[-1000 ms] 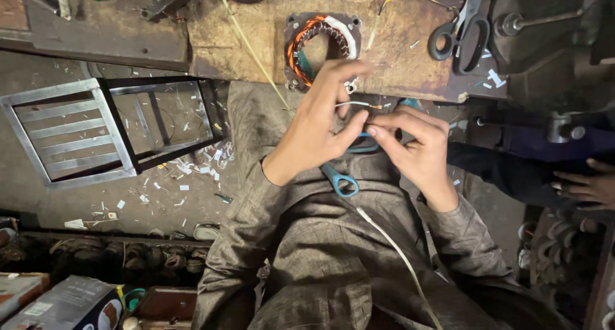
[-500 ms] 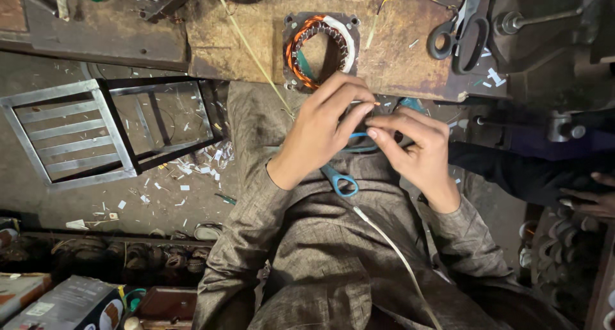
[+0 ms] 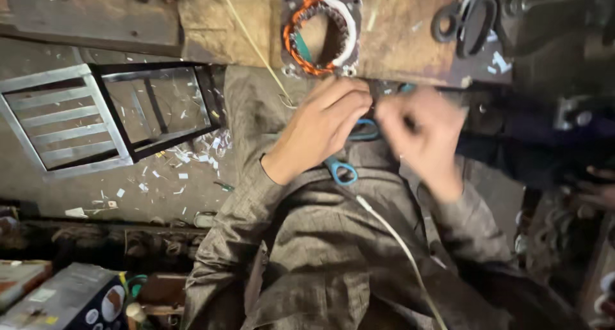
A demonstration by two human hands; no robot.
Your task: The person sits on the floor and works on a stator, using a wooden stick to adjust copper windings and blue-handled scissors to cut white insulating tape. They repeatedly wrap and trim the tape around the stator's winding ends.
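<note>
Near the middle of the frame, the left hand (image 3: 323, 128) had its fingers curled around blue-handled scissors (image 3: 349, 157) in the lap. The right hand (image 3: 423, 135) was blurred, its fingers pinched on something I could not make out. Above lay the motor stator (image 3: 321, 34) on the tabletop (image 3: 397, 42). With hands so close, the blades might nick a finger.
</note>
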